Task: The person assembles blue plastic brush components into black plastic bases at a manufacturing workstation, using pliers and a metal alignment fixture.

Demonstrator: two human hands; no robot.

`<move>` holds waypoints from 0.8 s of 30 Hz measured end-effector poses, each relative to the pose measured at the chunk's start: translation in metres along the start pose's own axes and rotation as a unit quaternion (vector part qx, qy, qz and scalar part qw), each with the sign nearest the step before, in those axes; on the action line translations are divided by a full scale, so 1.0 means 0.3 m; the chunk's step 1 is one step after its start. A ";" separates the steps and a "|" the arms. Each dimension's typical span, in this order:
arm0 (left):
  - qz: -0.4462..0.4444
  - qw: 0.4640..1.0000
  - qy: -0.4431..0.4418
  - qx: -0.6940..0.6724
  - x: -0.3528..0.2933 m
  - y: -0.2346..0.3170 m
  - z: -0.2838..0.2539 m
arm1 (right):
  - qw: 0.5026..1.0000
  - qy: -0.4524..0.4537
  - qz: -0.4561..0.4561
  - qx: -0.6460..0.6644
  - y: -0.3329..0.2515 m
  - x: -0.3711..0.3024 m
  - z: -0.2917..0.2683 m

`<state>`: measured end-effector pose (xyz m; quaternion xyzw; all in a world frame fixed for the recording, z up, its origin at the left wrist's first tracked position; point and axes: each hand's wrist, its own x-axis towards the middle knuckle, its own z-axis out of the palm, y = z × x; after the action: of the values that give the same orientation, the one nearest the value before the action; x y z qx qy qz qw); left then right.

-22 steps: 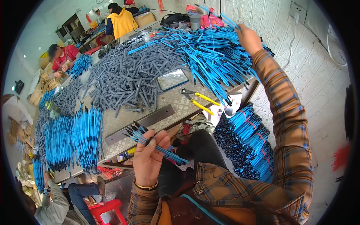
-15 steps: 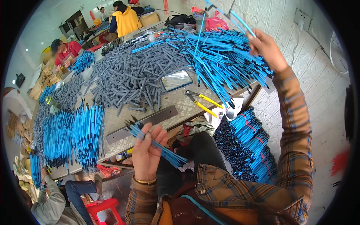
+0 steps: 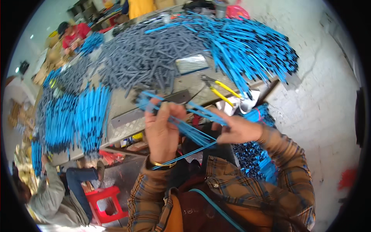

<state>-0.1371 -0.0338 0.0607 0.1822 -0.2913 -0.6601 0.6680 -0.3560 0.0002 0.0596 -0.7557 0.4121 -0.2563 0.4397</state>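
- Since the earlier frame, the right hand (image 3: 241,129) has swung down from the upper right to just right of centre, beside the left hand (image 3: 162,131); the table (image 3: 116,101) now sits higher in view.
- Left hand, centre: thumb and fingers closed around a bundle (image 3: 191,132) of blue strips, which slants down to the right; its upper end is blurred.
- Right hand: fingers gripping a few loose strips (image 3: 205,113), their far ends close to the left fingers; whether they touch, I cannot tell.
- Thin blue lengths (image 3: 183,155) run from beneath the right fingers down left, across the left wrist.
- Upper right: a big pile (image 3: 247,42) of blue strips with black ends.
- Upper middle: a heap of grey plugs (image 3: 143,56), with a shiny flat box (image 3: 192,63) at its right edge.
- Right of centre: yellow-handled pliers (image 3: 226,88), jaws toward the box.
- Behind the hands: a metal bar (image 3: 127,118) along the table's near edge.
- Left: two upright batches (image 3: 60,120) of strips side by side.
- Lower left: a red stool (image 3: 92,201) beside a seated person (image 3: 50,193).
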 end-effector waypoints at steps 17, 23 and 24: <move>-0.050 0.996 -0.062 0.033 -0.008 -0.111 -0.003 | 0.878 0.119 -0.185 -0.425 0.246 -0.127 -0.188; -0.074 0.989 -0.117 -0.054 -0.029 -0.090 0.040 | 0.929 0.113 -0.177 -0.305 0.237 -0.160 -0.125; -0.087 0.988 -0.105 -0.078 -0.030 -0.088 0.040 | 0.944 0.104 -0.162 -0.268 0.232 -0.175 -0.103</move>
<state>-0.1647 -0.0249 0.0518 0.0838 -0.2910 -0.7515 0.5861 -0.4348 0.0117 0.0123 -0.8714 0.3811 -0.2810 0.1280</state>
